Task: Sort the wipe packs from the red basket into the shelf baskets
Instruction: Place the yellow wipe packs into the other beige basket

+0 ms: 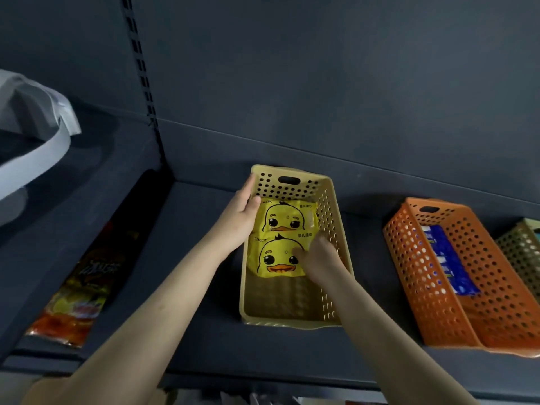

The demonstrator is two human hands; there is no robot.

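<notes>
- The right hand [318, 255] reaches into a yellow perforated plastic basket [292, 321] on the dark shelf [204, 340]. Its bent fingers lie on the right half of the nearer yellow duck-face wipe pack [273, 258]. Blur hides whether this grip pinches or only presses.
- The left hand [239, 213] holds the basket's left wall in a narrow grip, with fingers outside and thumb inside.
- A farther yellow duck-face wipe pack [287, 219] lies flat by the basket's far wall, its near edge under the first pack.
- To the right, apart, an orange perforated plastic basket [409, 273] holds a blue-and-white flat pack [450, 258].
- A green perforated basket [523, 252] stands just beside it, cut off by the frame edge.
- On the left, an orange printed snack bag [79, 285] lies flat.
</notes>
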